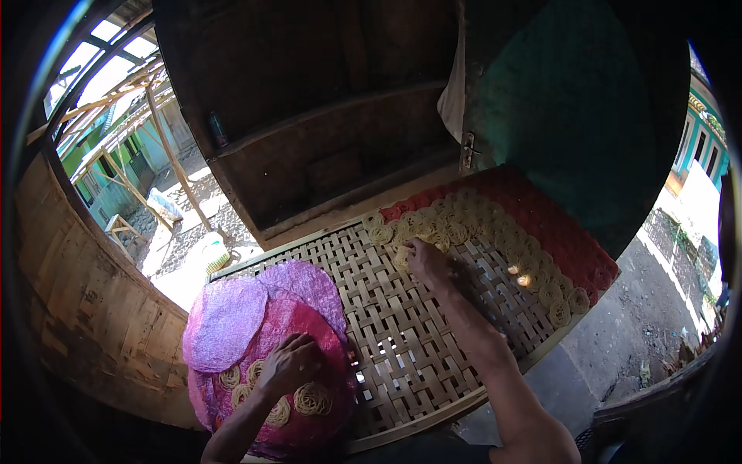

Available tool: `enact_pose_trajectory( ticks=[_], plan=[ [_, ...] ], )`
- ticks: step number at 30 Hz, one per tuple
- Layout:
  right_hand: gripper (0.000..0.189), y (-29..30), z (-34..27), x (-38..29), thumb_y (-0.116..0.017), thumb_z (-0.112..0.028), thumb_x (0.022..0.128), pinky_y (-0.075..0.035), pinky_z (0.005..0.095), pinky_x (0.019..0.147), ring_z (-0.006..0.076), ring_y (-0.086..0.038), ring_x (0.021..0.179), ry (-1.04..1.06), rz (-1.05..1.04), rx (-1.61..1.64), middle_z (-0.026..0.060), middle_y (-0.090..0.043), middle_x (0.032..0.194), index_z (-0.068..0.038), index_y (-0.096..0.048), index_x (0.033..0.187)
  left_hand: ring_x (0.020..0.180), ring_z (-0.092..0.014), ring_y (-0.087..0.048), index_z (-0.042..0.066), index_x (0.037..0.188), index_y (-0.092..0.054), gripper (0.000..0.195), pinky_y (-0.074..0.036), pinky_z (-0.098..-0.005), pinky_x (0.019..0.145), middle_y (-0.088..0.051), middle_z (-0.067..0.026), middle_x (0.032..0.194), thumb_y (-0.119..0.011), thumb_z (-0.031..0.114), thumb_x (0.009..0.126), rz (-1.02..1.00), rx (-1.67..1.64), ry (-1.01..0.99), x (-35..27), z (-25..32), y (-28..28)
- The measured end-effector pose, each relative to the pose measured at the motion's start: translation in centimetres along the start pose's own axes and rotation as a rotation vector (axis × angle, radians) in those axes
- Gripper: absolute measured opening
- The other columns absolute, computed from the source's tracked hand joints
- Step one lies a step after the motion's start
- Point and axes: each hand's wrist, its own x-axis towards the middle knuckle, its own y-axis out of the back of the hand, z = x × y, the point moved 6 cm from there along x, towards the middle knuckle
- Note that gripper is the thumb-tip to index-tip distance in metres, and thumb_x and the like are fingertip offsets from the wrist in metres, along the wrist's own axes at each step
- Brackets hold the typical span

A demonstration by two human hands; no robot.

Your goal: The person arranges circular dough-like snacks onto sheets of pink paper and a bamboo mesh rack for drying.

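Note:
My right hand (pixel 428 264) reaches over a woven bamboo rack, its fingers closed on a pale yellow coiled noodle-like nest (pixel 401 259) that sits low against the slats. Just beyond it, rows of similar pale nests (pixel 458 232) cover the rack's far side, with red nests (pixel 550 223) behind them. My left hand (pixel 293 361) is over a stack of round pink and red mesh-like sheets (pixel 307 319), fingers bent downward; whether it grips anything is hidden. Several loose pale nests lie around that hand, one (pixel 313 398) to its right.
The bamboo rack (pixel 385 316) has a wooden border. A dark wooden panel (pixel 348 168) stands behind it, beside a green door (pixel 568 110) with a metal handle (pixel 470 151). At left is a curved-looking wooden wall (pixel 110 278); a can (pixel 218 129) stands on a ledge.

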Motion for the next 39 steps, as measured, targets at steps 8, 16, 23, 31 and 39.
enact_pose_trajectory(
  ticks=[8, 16, 23, 31, 39],
  plan=[
    [0.03, 1.6, 1.3, 0.3, -0.064, -0.017, 0.083, -0.053, 0.0419, 0.086, 0.0315, -0.064, 0.1, 0.142, 0.227, -0.276, 0.0117, -0.064, 0.109, -0.01, -0.066, 0.112, 0.125, -0.034, -0.049, 0.007, 0.11, -0.067, 0.032, -0.045, -0.0441, 0.099, -0.054, -0.0126, 0.13, -0.066, 0.024, 0.083, 0.18, 0.167, -0.033, -5.8, 3.8, 0.5],
    [0.028, 3.7, 0.4, -0.9, -0.065, -0.02, 0.085, -0.052, 0.0427, 0.085, 0.0322, -0.062, 0.101, 0.109, 0.292, -0.248, 0.012, -0.061, 0.111, -0.009, -0.066, 0.11, 0.112, -0.03, -0.053, 0.008, 0.101, -0.066, 0.026, -0.044, -0.0413, 0.094, -0.059, -0.0095, 0.115, -0.064, 0.014, 0.076, 0.185, 0.121, -0.041, -6.4, 5.3, 0.4],
    [0.025, 3.7, -3.9, -7.5, -0.064, -0.024, 0.087, -0.053, 0.0391, 0.082, 0.0299, -0.066, 0.09, 0.278, 0.152, -0.032, 0.0106, -0.065, 0.1, -0.008, -0.068, 0.106, 0.109, -0.025, -0.053, 0.01, 0.104, -0.064, 0.033, -0.041, -0.0389, 0.092, -0.061, -0.0068, 0.104, -0.065, 0.015, 0.072, -0.013, 0.186, -0.076, -5.5, 5.2, -0.4],
    [0.033, -0.7, -8.2, -17.5, -0.063, -0.031, 0.091, -0.054, 0.0336, 0.075, 0.021, -0.069, 0.083, 0.296, -0.539, 0.393, 0.0096, -0.07, 0.093, -0.004, -0.068, 0.109, 0.077, -0.021, -0.063, 0.006, 0.106, -0.061, 0.03, -0.05, -0.0357, 0.069, -0.064, -0.0081, 0.083, -0.069, 0.016, 0.079, -0.117, -0.197, 0.083, -4.1, 5.9, 0.1],
    [0.062, -0.3, -9.2, -23.1, -0.044, -0.058, 0.098, -0.055, 0.0313, 0.061, 0.0181, -0.069, 0.083, -0.275, -1.168, 0.667, 0.0098, -0.069, 0.09, -0.002, -0.065, 0.114, 0.085, -0.02, -0.067, 0.003, 0.116, -0.056, 0.037, -0.054, -0.0346, 0.075, -0.066, -0.0093, 0.099, -0.07, 0.008, 0.082, 0.138, -0.702, 0.119, 0.3, 11.4, 1.0]
  ],
)
